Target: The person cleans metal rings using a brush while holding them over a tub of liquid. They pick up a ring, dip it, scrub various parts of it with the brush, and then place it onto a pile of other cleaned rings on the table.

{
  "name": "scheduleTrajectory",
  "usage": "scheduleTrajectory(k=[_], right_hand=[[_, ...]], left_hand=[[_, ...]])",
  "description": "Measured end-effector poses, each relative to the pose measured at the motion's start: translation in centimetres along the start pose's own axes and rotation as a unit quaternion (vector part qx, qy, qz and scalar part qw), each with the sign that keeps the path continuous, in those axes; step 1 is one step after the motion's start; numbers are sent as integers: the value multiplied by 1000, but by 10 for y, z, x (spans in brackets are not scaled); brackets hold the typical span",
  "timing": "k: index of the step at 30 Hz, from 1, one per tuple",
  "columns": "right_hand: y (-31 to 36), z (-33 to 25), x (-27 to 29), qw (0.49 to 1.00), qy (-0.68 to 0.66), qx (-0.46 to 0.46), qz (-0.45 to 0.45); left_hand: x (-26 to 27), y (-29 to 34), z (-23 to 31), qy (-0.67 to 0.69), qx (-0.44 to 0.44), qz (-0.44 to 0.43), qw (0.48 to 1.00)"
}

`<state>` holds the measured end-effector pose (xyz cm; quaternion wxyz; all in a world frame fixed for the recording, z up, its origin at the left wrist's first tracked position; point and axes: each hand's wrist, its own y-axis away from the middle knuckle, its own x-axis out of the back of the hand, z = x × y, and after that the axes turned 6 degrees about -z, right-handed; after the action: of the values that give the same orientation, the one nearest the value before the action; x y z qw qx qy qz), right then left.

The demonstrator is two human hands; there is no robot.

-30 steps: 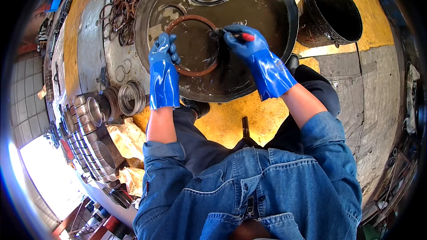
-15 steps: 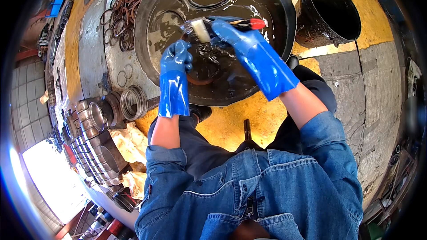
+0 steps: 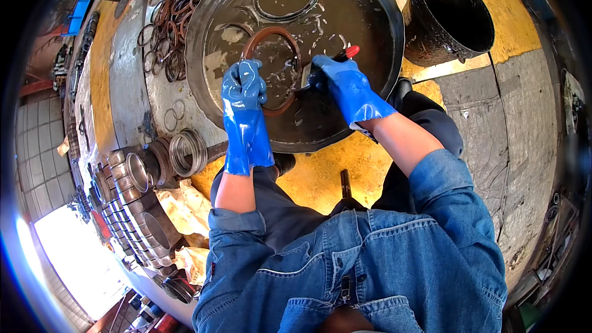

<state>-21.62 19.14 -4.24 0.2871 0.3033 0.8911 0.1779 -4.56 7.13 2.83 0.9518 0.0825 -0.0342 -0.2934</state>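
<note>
We have a big round ring (image 3: 271, 31) in our left hand (image 3: 244, 85). It is red-brown, with a thin band and a wide hole. Our grip hides part of its left side — the rest curves up above our fist, over to the right and back down. In our right hand (image 3: 339, 77) we have a brush (image 3: 352, 52). Its red end pokes out above our grip. Its pale part peeks out on the left, close to the ring — we cannot tell if they touch.
</note>
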Motion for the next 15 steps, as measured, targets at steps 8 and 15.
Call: scheduleTrajectory(k=[8, 15], right_hand=[[26, -42, -3, 958, 275, -38, -74], [16, -42, -6, 984, 59, -38, -162]], left_hand=[[37, -13, 3, 84, -15, 98, 992], [51, -24, -29, 274, 13, 9, 962]])
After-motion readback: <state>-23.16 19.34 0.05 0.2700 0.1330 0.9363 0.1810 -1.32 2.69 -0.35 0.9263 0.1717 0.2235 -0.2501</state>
